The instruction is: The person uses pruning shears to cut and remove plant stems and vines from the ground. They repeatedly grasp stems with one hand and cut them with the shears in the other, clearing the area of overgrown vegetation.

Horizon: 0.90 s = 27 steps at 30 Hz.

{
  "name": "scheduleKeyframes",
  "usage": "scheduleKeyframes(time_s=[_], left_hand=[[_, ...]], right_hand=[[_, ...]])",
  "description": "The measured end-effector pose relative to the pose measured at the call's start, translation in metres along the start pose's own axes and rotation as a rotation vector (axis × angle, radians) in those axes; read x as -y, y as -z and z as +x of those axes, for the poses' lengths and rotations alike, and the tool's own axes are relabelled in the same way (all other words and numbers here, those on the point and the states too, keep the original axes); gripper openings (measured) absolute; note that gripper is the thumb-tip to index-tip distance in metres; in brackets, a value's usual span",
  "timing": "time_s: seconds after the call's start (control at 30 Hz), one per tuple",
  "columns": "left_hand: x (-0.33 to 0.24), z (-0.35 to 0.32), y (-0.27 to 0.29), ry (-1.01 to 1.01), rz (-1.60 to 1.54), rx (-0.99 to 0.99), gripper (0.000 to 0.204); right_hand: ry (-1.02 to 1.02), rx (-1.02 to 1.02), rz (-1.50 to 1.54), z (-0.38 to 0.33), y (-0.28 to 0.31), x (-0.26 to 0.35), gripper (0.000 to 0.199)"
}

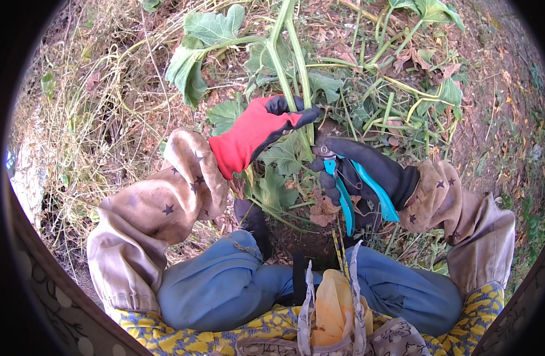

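Observation:
My left hand [257, 127], in a red glove with a black palm, is closed around two thick green vine stems [300, 68]. The stems run up past my fingers, and broad leaves [215, 25] hang from them. Just below that grip, my right hand [373, 172], in a black glove, holds teal-handled pruning shears [342, 196]. Their handles are spread apart, and a coiled spring shows between them. The head of the shears is beside the lower part of the stems; whether the blades touch them I cannot tell.
Dry vines and straw [106, 118] cover the ground at the left. More green vines [397, 113] spread at the right, with withered leaves among them. My bent knees [219, 279] in blue trousers are close below my hands. A drooping leaf [275, 187] lies between them and the stems.

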<state>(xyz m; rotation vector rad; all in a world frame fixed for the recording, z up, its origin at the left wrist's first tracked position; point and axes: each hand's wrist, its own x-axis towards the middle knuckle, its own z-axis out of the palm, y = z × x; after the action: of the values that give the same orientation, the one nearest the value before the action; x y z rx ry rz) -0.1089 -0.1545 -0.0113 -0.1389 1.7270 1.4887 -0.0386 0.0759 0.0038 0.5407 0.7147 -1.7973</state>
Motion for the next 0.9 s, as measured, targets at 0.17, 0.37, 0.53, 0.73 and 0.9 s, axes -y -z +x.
scheduleKeyframes(time_s=[0.17,0.37,0.53,0.73,0.9], left_hand=[[0.004,0.000,-0.001,-0.037,-0.058,-0.039,0.028],[-0.013,-0.018,-0.001,-0.044,0.008,0.062,0.032],[0.001,-0.003,-0.001,-0.043,0.060,0.136,0.032],[-0.008,0.007,-0.005,-0.071,-0.005,0.155,0.036],[0.001,-0.005,0.025,-0.012,-0.018,0.038,0.029]], right_hand=[[-0.134,-0.035,-0.030,-0.006,0.002,0.006,0.035],[-0.055,-0.123,-0.120,-0.003,0.013,0.004,0.052],[0.035,-0.194,-0.275,0.005,0.019,0.008,0.052],[0.050,-0.346,-0.493,0.021,0.061,0.032,0.048],[0.125,-0.243,-0.200,0.003,0.100,0.041,0.043]])
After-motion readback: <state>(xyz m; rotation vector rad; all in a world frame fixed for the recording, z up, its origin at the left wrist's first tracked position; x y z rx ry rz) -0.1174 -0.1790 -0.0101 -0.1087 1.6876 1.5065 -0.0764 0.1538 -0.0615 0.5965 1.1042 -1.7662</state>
